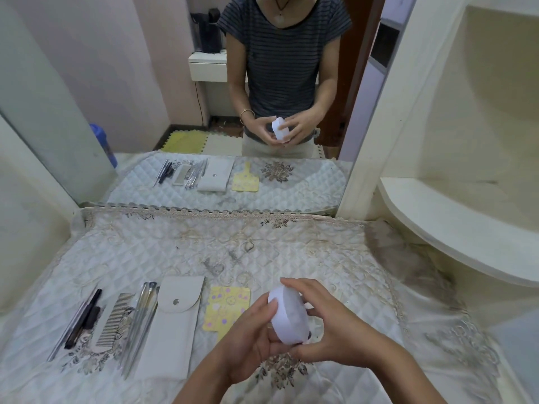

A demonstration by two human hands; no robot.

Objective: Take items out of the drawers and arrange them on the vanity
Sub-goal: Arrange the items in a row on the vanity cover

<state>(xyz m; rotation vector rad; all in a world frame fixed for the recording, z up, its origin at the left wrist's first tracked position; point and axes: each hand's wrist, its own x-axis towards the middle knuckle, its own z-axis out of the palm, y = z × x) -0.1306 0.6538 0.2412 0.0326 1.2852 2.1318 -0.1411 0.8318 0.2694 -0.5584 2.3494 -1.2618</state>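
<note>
1 head camera looks steeply down, close over the vanity (262,243), facing its mirror (204,97).

No lettering, label, brand, number or sign can be read anywhere here. The white round case (288,314), lower centre of the frame, shows a plain face with no print that I can make out. The yellow card (226,309) just left of it carries only flower shapes, no words. The white pouch (172,325) in the lower left has a bare snap button and no logo. The dark pens (83,319) at the far lower left are too small to show any marking.
</note>
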